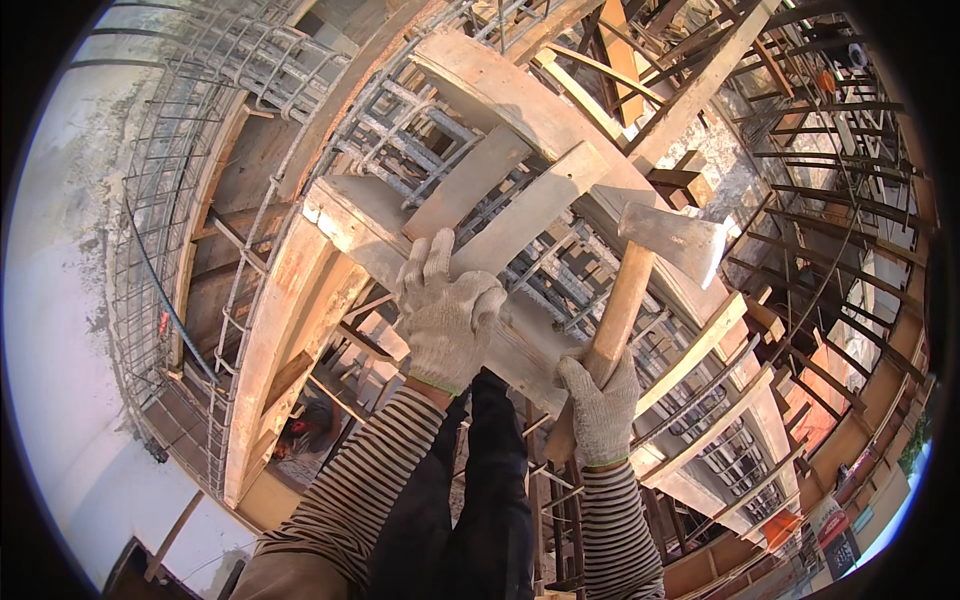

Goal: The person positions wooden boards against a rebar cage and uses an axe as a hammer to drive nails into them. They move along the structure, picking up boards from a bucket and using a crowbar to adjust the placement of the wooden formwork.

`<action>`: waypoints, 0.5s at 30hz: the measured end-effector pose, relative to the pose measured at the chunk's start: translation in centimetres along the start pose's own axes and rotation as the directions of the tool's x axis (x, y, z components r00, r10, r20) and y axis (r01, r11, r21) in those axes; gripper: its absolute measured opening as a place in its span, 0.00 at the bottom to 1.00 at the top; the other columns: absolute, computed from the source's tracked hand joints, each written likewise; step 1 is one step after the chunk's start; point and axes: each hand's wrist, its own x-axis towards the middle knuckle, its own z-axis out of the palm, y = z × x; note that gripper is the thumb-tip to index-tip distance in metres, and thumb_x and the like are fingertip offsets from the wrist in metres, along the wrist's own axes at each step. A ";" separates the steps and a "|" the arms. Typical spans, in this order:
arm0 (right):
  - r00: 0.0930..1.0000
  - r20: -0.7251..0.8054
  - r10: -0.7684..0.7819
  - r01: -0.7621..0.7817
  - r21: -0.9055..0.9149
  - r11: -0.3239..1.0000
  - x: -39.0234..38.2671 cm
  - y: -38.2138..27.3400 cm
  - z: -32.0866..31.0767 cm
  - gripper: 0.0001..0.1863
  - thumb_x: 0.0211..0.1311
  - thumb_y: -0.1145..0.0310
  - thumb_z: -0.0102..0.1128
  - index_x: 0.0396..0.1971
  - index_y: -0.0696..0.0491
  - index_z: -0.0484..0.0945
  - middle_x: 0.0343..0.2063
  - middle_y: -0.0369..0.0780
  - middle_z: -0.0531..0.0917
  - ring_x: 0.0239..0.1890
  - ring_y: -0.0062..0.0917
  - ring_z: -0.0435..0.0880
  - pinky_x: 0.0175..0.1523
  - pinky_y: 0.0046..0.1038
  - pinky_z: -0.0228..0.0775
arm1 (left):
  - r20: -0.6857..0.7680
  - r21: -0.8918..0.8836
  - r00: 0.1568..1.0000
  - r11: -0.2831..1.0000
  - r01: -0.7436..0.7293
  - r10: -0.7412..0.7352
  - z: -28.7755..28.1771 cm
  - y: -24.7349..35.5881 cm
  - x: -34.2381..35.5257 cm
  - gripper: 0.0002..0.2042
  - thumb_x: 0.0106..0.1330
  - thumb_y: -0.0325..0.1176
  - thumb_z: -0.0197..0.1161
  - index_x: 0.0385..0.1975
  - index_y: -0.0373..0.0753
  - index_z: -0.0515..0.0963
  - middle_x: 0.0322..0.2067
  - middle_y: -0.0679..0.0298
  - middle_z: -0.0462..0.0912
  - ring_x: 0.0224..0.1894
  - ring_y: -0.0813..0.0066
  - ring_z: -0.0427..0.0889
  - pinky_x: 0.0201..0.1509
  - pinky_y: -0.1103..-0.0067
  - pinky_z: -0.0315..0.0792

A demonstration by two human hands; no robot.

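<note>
My left hand (445, 320), in a knitted glove, rests with bent, parted fingers on a timber form board (360, 225), at the lower ends of two short cross boards (530, 210); whether anything small lies under its fingertips is hidden. My gloved right hand (600, 400) is closed round the wooden handle of a hatchet (670, 240), whose broad steel head is raised at the upper right, over the formwork. Steel rebar cages (400, 150) show inside the form, between and beside the boards.
A white wall (75, 300) curves along the left beside more rebar (160, 240) and timber beams (270, 380). At right are dark bars and props (820, 220) above a lower level. Gaps below the framing surround my legs (480, 480); a partly hidden person (305, 430) is down at lower left.
</note>
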 end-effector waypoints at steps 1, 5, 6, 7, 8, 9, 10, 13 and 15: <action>1.000 -0.016 -0.011 0.011 -0.006 1.000 -0.1 0.3 0.0 0.21 0.62 0.64 0.75 0.46 0.59 0.76 0.35 0.38 0.85 0.34 0.21 0.83 0.41 0.27 0.78 | 0.029 0.033 1.000 0.999 -0.010 0.009 0.5 -0.4 0.5 0.07 0.69 0.41 0.67 0.42 0.50 0.86 0.72 0.52 0.66 0.74 0.44 0.63 0.78 0.51 0.54; 0.999 -0.045 0.016 -0.018 -0.037 0.999 -0.3 1.4 -0.1 0.20 0.63 0.63 0.75 0.47 0.58 0.77 0.35 0.38 0.86 0.36 0.22 0.84 0.42 0.28 0.78 | 0.173 0.099 0.976 0.984 -0.149 0.131 1.1 -1.1 1.6 0.08 0.65 0.44 0.70 0.42 0.57 0.87 0.75 0.53 0.61 0.77 0.46 0.59 0.79 0.51 0.55; 0.998 -0.054 0.037 -0.039 -0.046 0.998 -0.6 1.6 -0.2 0.20 0.63 0.63 0.75 0.47 0.58 0.77 0.35 0.38 0.86 0.35 0.22 0.84 0.42 0.28 0.79 | 0.215 0.125 0.962 0.972 -0.198 0.168 1.2 -1.0 1.7 0.08 0.64 0.44 0.70 0.42 0.58 0.86 0.76 0.53 0.60 0.76 0.46 0.60 0.78 0.52 0.56; 0.997 -0.056 0.054 -0.057 -0.055 0.997 -0.8 1.7 -0.1 0.20 0.63 0.63 0.75 0.47 0.58 0.77 0.34 0.38 0.86 0.35 0.22 0.85 0.42 0.29 0.79 | 0.250 0.126 0.958 0.976 -0.176 0.140 1.3 -1.1 1.7 0.09 0.64 0.42 0.71 0.43 0.58 0.87 0.76 0.52 0.61 0.75 0.45 0.61 0.77 0.52 0.58; 0.996 -0.056 0.071 -0.074 -0.063 0.995 -1.0 1.7 0.0 0.20 0.63 0.63 0.75 0.47 0.58 0.77 0.34 0.38 0.86 0.35 0.23 0.85 0.42 0.29 0.79 | 0.285 0.129 0.952 0.980 -0.154 0.112 1.5 -1.1 1.7 0.11 0.63 0.41 0.72 0.45 0.58 0.87 0.76 0.51 0.61 0.74 0.44 0.63 0.76 0.51 0.59; 0.997 -0.056 0.061 -0.066 -0.097 0.993 -1.2 2.4 0.1 0.20 0.63 0.62 0.75 0.46 0.58 0.78 0.34 0.38 0.85 0.34 0.22 0.85 0.42 0.29 0.79 | 0.319 0.133 0.944 0.982 -0.131 0.083 1.6 -1.2 1.7 0.12 0.63 0.39 0.73 0.46 0.58 0.88 0.76 0.50 0.62 0.72 0.43 0.65 0.76 0.51 0.61; 0.997 -0.061 0.054 -0.062 -0.130 0.990 -1.5 3.2 0.4 0.20 0.63 0.62 0.75 0.46 0.58 0.78 0.34 0.38 0.85 0.34 0.22 0.85 0.41 0.29 0.79 | 0.260 0.122 0.959 0.982 -0.144 0.109 1.7 -1.3 1.8 0.12 0.63 0.38 0.73 0.46 0.57 0.88 0.76 0.50 0.62 0.72 0.43 0.65 0.75 0.51 0.61; 0.997 -0.059 0.044 -0.055 -0.186 0.981 -2.3 4.1 0.6 0.20 0.62 0.60 0.74 0.45 0.57 0.78 0.33 0.40 0.85 0.32 0.24 0.85 0.41 0.31 0.79 | 0.136 0.141 0.979 0.975 -0.173 0.154 1.4 -2.5 3.2 0.12 0.65 0.39 0.72 0.48 0.58 0.86 0.76 0.51 0.60 0.71 0.45 0.65 0.74 0.51 0.63; 0.994 -0.042 0.104 -0.110 -0.160 0.981 -2.8 2.5 0.8 0.20 0.62 0.59 0.73 0.44 0.58 0.78 0.32 0.43 0.85 0.33 0.30 0.86 0.43 0.35 0.79 | 0.133 0.220 0.980 0.960 -0.174 0.148 0.1 -2.9 5.0 0.12 0.68 0.44 0.69 0.50 0.59 0.83 0.76 0.54 0.58 0.72 0.48 0.64 0.74 0.51 0.63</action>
